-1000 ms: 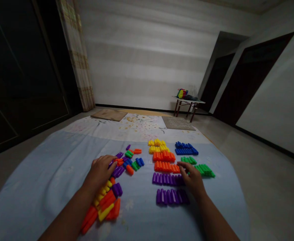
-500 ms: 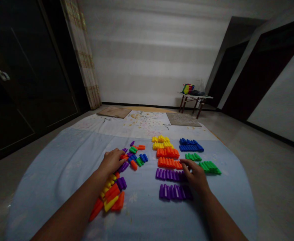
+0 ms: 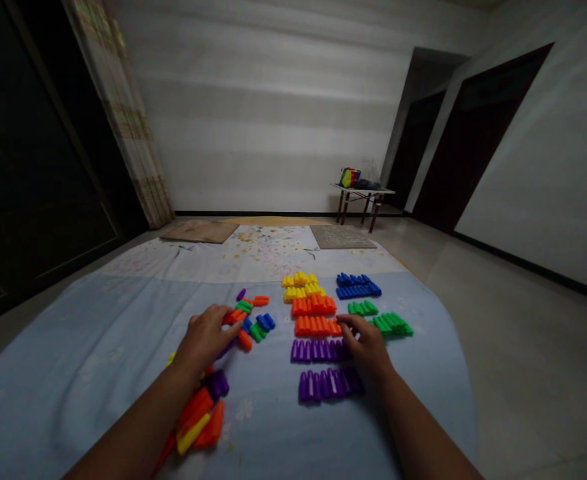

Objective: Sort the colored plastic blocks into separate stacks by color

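Observation:
My left hand is over the loose mixed pile, its fingertips bent down among orange, blue and purple pieces; what they pinch is too small to make out. Green pieces and a loose orange piece lie by its fingers. My right hand rests at the right end of the orange row, thumb and forefinger apart, partly covering the purple row. Another purple row lies nearer me. Yellow rows, blue rows and green groups are beyond.
Larger orange, yellow and purple pieces lie beside my left forearm. A brown board and a grey patterned board are at the table's far edge. A small side table with bags stands by the wall.
The view has turned right, so everything sits further left. My left hand has shifted over the loose pile, covering more purple pieces. My right hand stays at the orange row's end.

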Demonstrator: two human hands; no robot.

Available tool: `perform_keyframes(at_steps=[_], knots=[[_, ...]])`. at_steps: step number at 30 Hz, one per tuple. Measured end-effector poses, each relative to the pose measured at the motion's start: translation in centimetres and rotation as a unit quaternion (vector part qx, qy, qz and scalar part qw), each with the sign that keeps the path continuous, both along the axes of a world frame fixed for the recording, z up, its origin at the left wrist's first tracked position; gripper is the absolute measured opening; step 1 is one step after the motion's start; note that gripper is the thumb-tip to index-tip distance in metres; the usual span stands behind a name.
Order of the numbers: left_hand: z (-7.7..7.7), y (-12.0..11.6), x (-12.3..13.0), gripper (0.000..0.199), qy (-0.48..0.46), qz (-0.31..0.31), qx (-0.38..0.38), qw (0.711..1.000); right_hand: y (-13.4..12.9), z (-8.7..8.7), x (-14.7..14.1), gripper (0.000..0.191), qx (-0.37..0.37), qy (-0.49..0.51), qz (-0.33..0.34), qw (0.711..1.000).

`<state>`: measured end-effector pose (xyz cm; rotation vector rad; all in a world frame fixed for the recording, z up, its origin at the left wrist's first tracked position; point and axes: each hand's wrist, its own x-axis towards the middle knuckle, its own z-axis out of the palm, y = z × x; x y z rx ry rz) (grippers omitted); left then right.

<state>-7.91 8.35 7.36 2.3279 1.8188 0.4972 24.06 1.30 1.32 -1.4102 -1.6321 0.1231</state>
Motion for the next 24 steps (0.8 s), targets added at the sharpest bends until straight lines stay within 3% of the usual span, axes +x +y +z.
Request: perform_keyframes(at_steps=[5,11,16,20,24], knots=[[-0.5,-2.0,3.9,0.029,-0.027,-0.089,0.012,0.996,0.1,0.0,0.1,0.022,-0.004,0.007,-0.001,1.000],[-2.0,-3.1,6.0,0.028,0.075,-0.127,-0.064,0.987,0.1,0.2,0.1,0.022,-0.004,0.014,0.003,1.000],[-2.1,-2.3,5.9,0.054,0.085,-0.196,-0.112,0.971,0.1,0.3,0.1,0.022,-0.006,0.028,0.010,1.000],[-1.9,-1.0,6.0,0.043,0.116,-0.239,-0.136,0.954,0.2,0.3,0.1,0.022,-0.007,0.031,0.009,0.999],[-1.3,0.6,6.5,0.041,0.120,-0.222,-0.126,0.960,0.1,0.4,0.0,0.022,0.001,0.027,0.006,1.000]])
